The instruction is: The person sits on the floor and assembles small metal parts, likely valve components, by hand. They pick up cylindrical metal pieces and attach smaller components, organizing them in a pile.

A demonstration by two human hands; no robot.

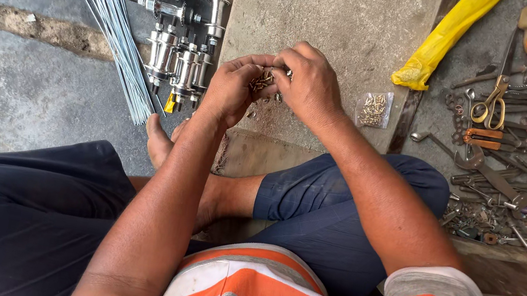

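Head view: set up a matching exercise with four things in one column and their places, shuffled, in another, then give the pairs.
Things:
1. bundle of spokes
2. small brass pieces
3. clear bag
4. scissors

Places:
A. cupped in the left hand, with the right hand picking at them
B. among the tools on the far right
C. on the concrete floor, left of the metal hubs
D. on the stone slab, right of the hands

Pairs: 1-C, 2-A, 3-D, 4-B

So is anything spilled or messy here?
Yes. A few small brass bits lie loose on the concrete slab beneath the left hand and right hand, and tools sit in a jumbled heap at right.
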